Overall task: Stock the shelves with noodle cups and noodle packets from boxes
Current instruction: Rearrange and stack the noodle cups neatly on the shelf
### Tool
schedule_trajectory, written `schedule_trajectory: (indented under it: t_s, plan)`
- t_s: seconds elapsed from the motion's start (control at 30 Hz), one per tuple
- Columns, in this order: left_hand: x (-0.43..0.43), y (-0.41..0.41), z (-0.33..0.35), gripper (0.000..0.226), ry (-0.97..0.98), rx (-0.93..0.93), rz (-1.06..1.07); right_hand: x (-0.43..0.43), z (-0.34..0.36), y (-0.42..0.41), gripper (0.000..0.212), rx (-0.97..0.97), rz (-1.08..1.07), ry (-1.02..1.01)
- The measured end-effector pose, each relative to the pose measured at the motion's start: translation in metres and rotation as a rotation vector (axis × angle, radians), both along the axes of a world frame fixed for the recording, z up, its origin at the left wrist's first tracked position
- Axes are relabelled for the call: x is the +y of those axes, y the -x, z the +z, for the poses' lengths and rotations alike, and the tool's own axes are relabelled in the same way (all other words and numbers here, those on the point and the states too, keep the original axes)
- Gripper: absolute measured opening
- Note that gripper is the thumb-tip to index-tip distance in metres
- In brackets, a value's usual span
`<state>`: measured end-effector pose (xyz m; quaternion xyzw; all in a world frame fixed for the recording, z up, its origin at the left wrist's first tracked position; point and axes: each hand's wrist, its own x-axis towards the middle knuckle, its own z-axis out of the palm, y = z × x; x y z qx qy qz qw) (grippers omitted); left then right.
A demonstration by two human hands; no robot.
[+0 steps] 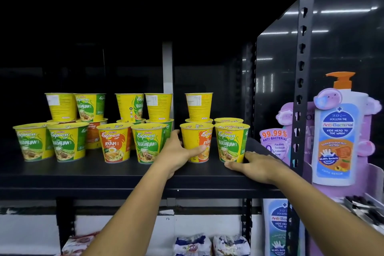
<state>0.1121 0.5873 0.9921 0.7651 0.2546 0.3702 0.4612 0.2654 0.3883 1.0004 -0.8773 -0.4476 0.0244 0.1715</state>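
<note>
The left hand [178, 151] wraps its fingers [175, 134] round the Ayam cup [197, 141] at the shelf's [124, 172] near right. The right hand [254, 165] lies loose-fingered beside the Vegetarian cup [231, 143]. A hard shove back could topple the inverted cup [198, 107] stacked behind.

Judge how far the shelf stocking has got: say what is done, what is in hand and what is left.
Done: many cups stand on the shelf, some stacked. In hand: the left hand grips an orange cup; the right hand rests beside a green cup. Left: likely more cups; dark room shows behind them.
</note>
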Motion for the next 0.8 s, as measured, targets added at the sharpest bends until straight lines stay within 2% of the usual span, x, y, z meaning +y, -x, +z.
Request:
schedule_trajectory:
  t_s: [0.17,0.3,0.43,0.8]
  plan:
    - [-0.0023,0.0,0.0001,0.102,-0.042,0.018,-0.021,-0.0013,0.0004,0.001,0.072,0.003,0.004,-0.003]
    - [-0.0001,0.0036,0.002,0.111,0.03,-0.012,-0.048,-0.0016,0.0002,0.0011,0.069,0.0,0.008,-0.01]
    - [-0.0036,0.0027,0.0013,0.118,-0.018,-0.002,-0.02,-0.0026,0.0017,0.0028,0.068,-0.005,0.007,-0.003]
    - [-0.0021,0.0039,0.0002,0.096,-0.031,0.015,-0.051,-0.0007,-0.0004,-0.0012,0.071,0.008,0.007,-0.006]
